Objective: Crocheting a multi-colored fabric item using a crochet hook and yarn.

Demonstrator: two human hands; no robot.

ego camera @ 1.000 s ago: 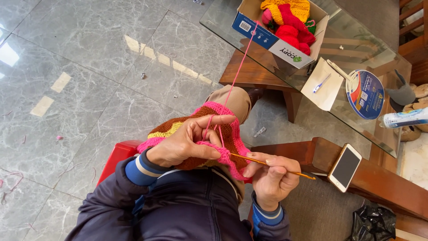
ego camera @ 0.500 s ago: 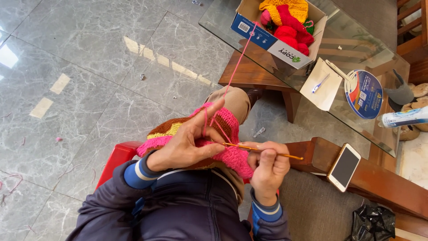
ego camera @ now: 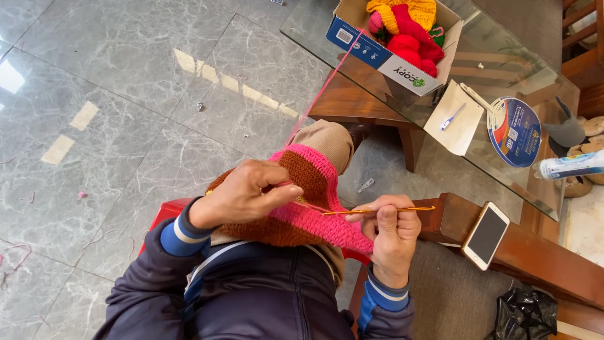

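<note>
Floor (ego camera: 126,94): grey marbled tiles; fills the left half and upper left of the frame.
Glass table (ego camera: 503,157): clear top on a wooden frame; runs from upper centre to the right edge.
Cardboard box (ego camera: 384,60): open, blue and white side; stands on the glass table at upper centre; holds red, yellow and pink yarn pieces (ego camera: 409,31).
Crochet piece (ego camera: 308,201): brown body with a bright pink edge band; lies over the person's knee at frame centre, between both hands.
Left hand (ego camera: 242,192): clenched on the upper edge of the crochet piece, left of centre; thumb and fingers pinch the pink band where the hook tip meets it.
Right hand (ego camera: 390,226): grasps the crochet hook, right of centre; fingers curled around the shaft, lower part of the hand resting against the pink edge.
Round fan (ego camera: 514,132): blue printed disc; lies on the glass table at right.
Phone (ego camera: 486,235): dark screen, pale frame; lies on the wooden armrest (ego camera: 547,264) at lower right, just beside the right hand.
Paper sheet (ego camera: 454,119): cream; on the glass table below the box, with a blue pen (ego camera: 453,116) lying on it.
Crochet hook (ego camera: 377,211): thin, golden-orange; almost level, tip pointing left into the pink band.
Pink yarn strand (ego camera: 321,94): taut line from the box down to the crochet piece.
</note>
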